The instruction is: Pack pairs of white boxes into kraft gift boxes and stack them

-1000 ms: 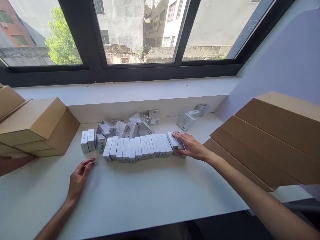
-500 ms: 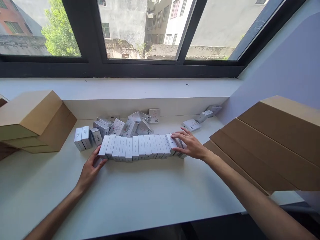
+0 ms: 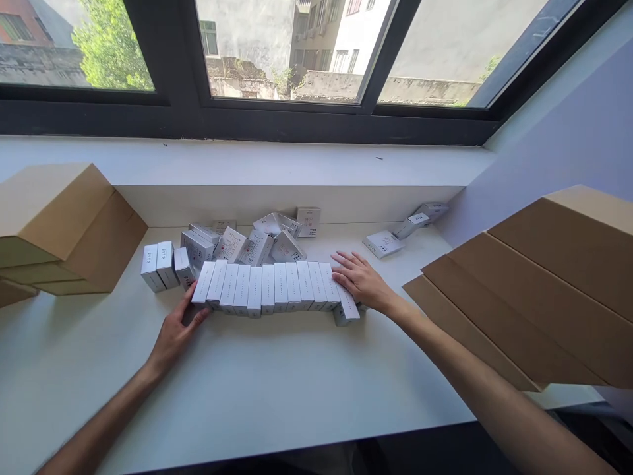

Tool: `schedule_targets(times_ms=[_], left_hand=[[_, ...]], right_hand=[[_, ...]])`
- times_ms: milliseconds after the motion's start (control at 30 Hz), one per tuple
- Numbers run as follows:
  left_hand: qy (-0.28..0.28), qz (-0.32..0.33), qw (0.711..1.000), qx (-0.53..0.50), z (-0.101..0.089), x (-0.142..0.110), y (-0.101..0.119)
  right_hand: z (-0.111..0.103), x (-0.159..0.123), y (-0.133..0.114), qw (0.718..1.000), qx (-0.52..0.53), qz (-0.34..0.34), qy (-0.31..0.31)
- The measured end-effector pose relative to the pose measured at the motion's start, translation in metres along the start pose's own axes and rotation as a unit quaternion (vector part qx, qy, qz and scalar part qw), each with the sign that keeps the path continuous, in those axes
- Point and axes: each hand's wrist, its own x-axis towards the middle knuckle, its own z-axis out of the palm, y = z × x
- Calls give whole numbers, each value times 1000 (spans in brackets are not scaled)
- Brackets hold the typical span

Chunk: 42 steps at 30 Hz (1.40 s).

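A row of slim white cartons (image 3: pixel 268 287) stands side by side on the white table. At its left end, my left hand (image 3: pixel 173 336) holds the end carton (image 3: pixel 203 282), its thumb at the front corner and its fingers along the outer side, partly hidden. My right hand (image 3: pixel 363 280) reaches over the right end with its fingers stretched out. Beneath that hand, a tilted carton (image 3: pixel 349 305) leans out of line, its near end jutting forward. More of the right end is hidden under the palm.
Loose cartons (image 3: pixel 257 247) lie heaped behind the row, and a pair (image 3: pixel 158 266) stands to the left. Several more (image 3: pixel 383 243) lie at the back right. Open brown cardboard boxes flank the table, one at left (image 3: pixel 93 231), one at right (image 3: pixel 534 297). A windowsill (image 3: pixel 297 161) runs behind.
My right hand has shifted its fingers further back over the row's right end. The carton beneath it now slants forward. My left hand stays at the left end; the view has tilted slightly.
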Motion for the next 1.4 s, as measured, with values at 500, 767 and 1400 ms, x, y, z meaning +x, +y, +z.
schedule_targets(times_ms=[500, 767, 1400], left_hand=[[-12, -29, 999, -22, -2, -34, 7], [55, -68, 996, -24, -54, -90, -29], [-259, 175, 931, 190, -143, 138, 25]], right_hand=[[36, -66, -27, 949, 197, 238, 58], [59, -58, -84, 961, 204, 186, 20], [27, 140, -102, 963, -60, 231, -121]])
